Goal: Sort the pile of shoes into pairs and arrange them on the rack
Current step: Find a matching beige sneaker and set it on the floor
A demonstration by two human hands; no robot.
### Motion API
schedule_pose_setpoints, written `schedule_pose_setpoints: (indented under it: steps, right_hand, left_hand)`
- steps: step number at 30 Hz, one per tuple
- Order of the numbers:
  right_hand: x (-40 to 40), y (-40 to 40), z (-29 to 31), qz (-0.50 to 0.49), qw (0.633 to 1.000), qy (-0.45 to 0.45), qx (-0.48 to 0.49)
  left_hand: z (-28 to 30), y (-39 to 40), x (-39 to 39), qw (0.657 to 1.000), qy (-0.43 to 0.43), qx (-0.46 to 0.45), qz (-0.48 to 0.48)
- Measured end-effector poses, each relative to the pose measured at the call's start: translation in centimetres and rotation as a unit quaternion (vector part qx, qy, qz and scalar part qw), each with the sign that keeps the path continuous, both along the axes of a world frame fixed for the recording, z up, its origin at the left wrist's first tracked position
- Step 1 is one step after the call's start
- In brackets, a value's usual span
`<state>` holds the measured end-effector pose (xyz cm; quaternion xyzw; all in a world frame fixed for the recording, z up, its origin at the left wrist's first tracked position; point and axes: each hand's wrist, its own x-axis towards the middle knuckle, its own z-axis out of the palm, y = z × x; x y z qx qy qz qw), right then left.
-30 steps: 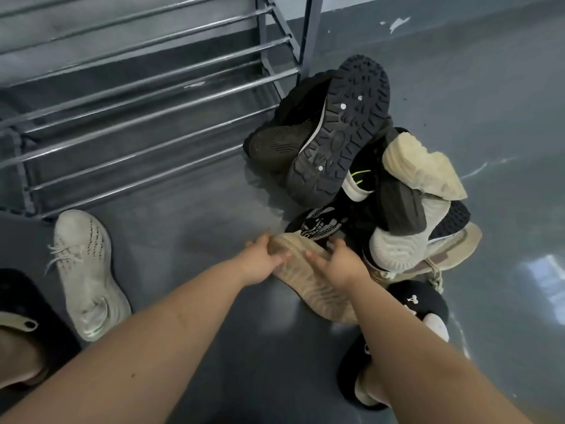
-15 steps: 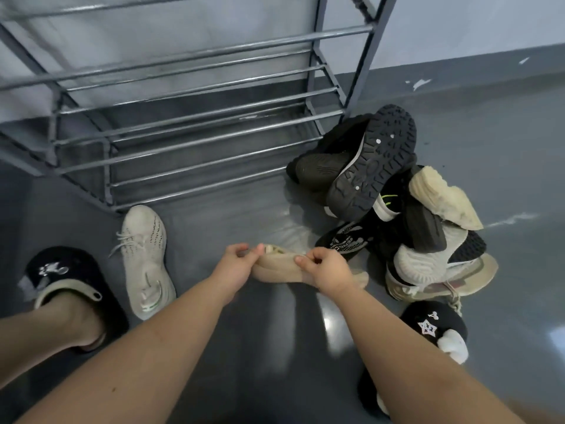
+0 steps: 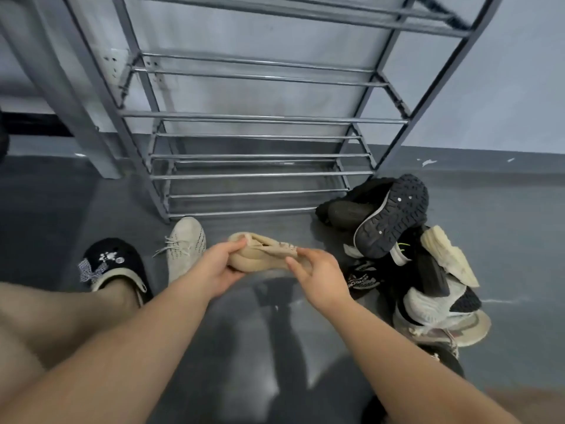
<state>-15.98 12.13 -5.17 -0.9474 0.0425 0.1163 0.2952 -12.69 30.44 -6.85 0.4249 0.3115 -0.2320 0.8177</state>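
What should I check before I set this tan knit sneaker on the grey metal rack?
1. Left hand grips the tan knit sneaker: ok.
2. Right hand holds its other end: ok.
3. Grey metal rack shelves bare: ok.
4. Matching tan shoe in the shoe pile: cannot tell.
5. Cream laced sneaker on the floor is its partner: not ok, paler.
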Motion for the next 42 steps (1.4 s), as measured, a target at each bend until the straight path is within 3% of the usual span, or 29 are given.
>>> schedule_pose_setpoints:
  steps: [2, 3, 4, 6, 8, 11, 15, 21, 25, 30, 42]
  right_hand:
    - [-1.4, 0.8, 0.4, -0.124, 0.981, 0.083, 0.124]
    - [-1.8, 1.4, 0.7, -0.208, 0.941, 0.147, 0.224]
    - [-1.9, 2.0, 0.7, -0.280, 0.878, 0.209, 0.329]
    - [-1.7, 3.0, 0.5, -0.332, 0.761, 0.282, 0.481]
    - [-1.3, 3.2, -0.2, -0.325, 0.715, 0.279, 0.553]
    - [-1.4, 2.2, -1.2, -0.312, 0.728, 0.259, 0.553]
    - [-1.6, 1.0, -2.1, -0.313, 0.738, 0.271, 0.533]
    - [-1.1, 1.6, -2.8, -0.228, 0.783, 0.306, 0.491]
    - [-0.5, 3.1, -3.2, -0.187, 0.803, 0.320, 0.466]
    - [0.4, 5.2, -4.1, -0.171, 0.836, 0.331, 0.403]
    - [4.0, 10.4, -7.4, -0.194, 0.842, 0.329, 0.382]
  left_hand:
    - [0.1, -0.4, -0.1, 1.000, -0.020, 0.009, 0.016]
    - [0.2, -0.8, -0.3, 0.999, -0.027, 0.015, 0.019]
    - [0.3, -1.3, -0.6, 0.999, -0.032, 0.017, 0.020]
    - [0.0, -2.1, -1.3, 0.999, -0.034, 0.009, 0.025]
    - [-0.5, -3.0, -2.2, 0.999, -0.036, 0.007, 0.014]
    - [-1.4, -3.5, -3.1, 0.999, -0.017, 0.029, -0.035]
    - [-2.0, -3.0, -3.9, 0.983, -0.006, 0.070, -0.172]
    - [-3.9, -0.9, -4.0, 0.989, 0.037, 0.099, -0.105]
    - [-6.3, 1.1, -3.9, 0.976, 0.097, 0.145, -0.130]
    - [-7.0, 2.3, -4.2, 0.972, 0.090, 0.172, -0.130]
    - [-9.8, 5.1, -1.5, 0.981, 0.125, 0.145, -0.038]
